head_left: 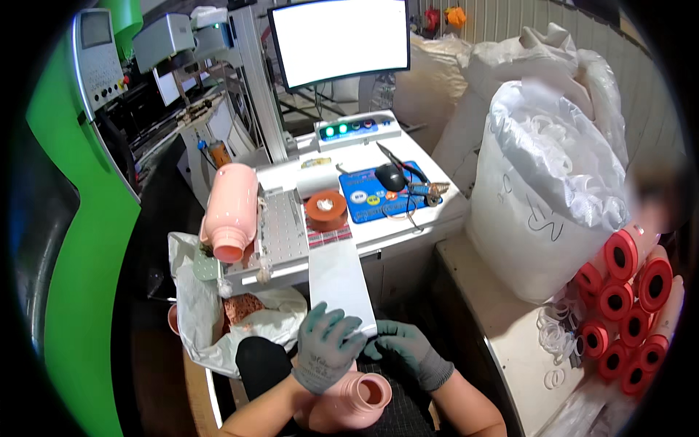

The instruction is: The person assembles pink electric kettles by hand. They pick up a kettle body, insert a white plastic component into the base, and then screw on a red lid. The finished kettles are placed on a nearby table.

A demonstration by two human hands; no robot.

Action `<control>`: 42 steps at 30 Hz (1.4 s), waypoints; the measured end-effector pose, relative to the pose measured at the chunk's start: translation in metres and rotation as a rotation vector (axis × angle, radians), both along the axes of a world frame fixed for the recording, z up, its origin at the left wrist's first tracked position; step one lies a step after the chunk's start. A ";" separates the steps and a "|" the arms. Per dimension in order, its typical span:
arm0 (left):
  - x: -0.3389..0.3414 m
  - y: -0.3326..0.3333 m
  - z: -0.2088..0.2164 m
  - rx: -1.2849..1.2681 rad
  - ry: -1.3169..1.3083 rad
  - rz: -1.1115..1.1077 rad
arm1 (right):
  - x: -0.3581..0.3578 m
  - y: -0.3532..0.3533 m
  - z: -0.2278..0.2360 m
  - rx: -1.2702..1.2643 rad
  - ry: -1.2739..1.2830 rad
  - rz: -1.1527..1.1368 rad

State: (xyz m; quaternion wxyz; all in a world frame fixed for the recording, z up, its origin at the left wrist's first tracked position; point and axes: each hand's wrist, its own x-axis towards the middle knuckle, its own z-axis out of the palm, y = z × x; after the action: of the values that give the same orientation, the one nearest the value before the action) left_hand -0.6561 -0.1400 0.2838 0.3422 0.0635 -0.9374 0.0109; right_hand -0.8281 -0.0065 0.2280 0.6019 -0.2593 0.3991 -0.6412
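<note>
A pink wide-mouthed bottle (pixel 342 408) lies across my lap with its open neck tilted up to the right. My left hand (pixel 325 353), in a grey-green glove, rests beside the bottle, fingers stretched out over the near end of a white board (pixel 341 280). Right of that end is my right hand (pixel 413 353), gloved alike, its fingers bent inward. Whatever those fingers may hold is hidden. A second pink bottle (pixel 234 207) hangs mouth-down over the perforated metal plate (pixel 282 226) on the white workbench.
An orange-brown tape roll (pixel 326 211) and a blue mat (pixel 382 193) with pliers (pixel 397 159) sit on the bench. A monitor (pixel 341 40) stands behind. On the right are a big white sack (pixel 539 211) of clear rings and several stacked pink bottles (pixel 633 320). A plastic bag (pixel 193 320) hangs left.
</note>
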 end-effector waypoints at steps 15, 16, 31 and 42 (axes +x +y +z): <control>0.024 0.092 -0.065 1.758 -0.290 -0.528 | 0.053 0.175 -0.071 0.277 0.516 0.196; 0.025 0.091 -0.061 1.736 -0.290 -0.562 | 0.062 0.175 -0.077 0.249 0.539 0.215; 0.176 0.032 -0.005 1.502 0.536 0.313 | 0.142 0.114 -0.032 0.034 0.869 -0.147; 0.185 0.035 -0.030 1.613 0.437 0.551 | 0.141 0.109 -0.041 -0.162 1.141 -0.092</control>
State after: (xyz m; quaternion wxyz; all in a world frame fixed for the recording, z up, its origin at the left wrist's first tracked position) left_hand -0.4709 -0.1048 0.2533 0.3501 0.5106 -0.5240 -0.5849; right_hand -0.6867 0.1021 0.1868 0.2415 -0.5917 0.6209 -0.4540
